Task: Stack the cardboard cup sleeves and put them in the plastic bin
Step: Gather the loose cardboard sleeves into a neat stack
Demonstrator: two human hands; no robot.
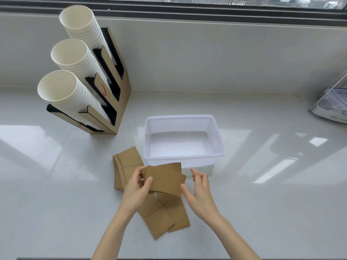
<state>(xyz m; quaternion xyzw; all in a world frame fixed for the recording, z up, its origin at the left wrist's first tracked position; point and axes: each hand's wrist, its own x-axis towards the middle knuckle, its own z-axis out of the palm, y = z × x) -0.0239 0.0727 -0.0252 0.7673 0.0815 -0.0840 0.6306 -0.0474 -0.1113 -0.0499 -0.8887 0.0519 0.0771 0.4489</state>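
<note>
A small bunch of flat brown cardboard sleeves point(165, 180) is held above the counter, and my left hand point(136, 190) grips its left end. My right hand point(199, 192) touches the bunch's right edge with thumb and spread fingers. A fanned pile of sleeves point(124, 162) lies on the counter to the left, partly behind my left hand. More loose sleeves point(163, 214) lie below the held bunch. The translucent white plastic bin point(183, 117) stands just beyond my hands with nothing in it.
A cardboard dispenser point(120, 102) with three slanted stacks of white paper cups point(75, 59) stands at the back left. A clear plastic holder point(332, 104) sits at the right edge. A low wall and a window frame run along the back of the white counter point(56, 184).
</note>
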